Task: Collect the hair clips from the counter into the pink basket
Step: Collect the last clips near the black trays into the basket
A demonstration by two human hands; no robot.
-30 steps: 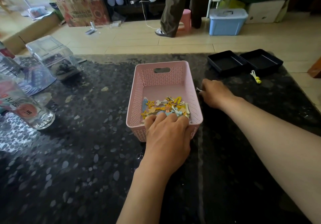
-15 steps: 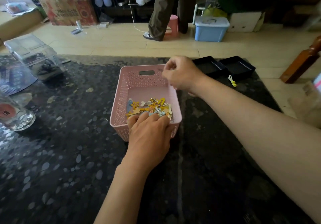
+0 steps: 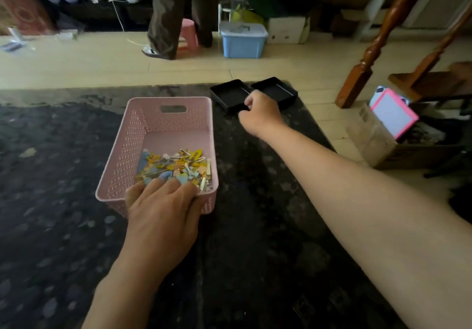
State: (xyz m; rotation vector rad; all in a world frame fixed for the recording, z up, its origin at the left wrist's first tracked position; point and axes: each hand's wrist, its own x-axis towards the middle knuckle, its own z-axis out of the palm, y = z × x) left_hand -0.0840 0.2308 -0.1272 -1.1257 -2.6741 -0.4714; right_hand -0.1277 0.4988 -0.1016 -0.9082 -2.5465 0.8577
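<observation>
Pink perforated plastic basket [image 3: 132,149], rim gripped by left hand [image 3: 163,211] fingers to steady it; right hand [image 3: 259,114] fingers curled, whether holding anything cannot be told.

Your left hand [image 3: 163,216] grips the near rim of the pink basket [image 3: 153,114], with the fingers curled over the edge at its six o'clock. The hair clips [image 3: 176,166] lie heaped against that near wall, toward five o'clock inside the basket. Your right hand [image 3: 260,114] is out at two o'clock from the basket, fingers curled, at the near edge of the black trays [image 3: 228,96]; whether it pinches anything cannot be told. Basket and trays sit on the dark speckled counter [image 3: 255,239]. On the floor at twelve o'clock, a blue lidded box [image 3: 242,41] stands just beside a pink stool [image 3: 189,34].
</observation>
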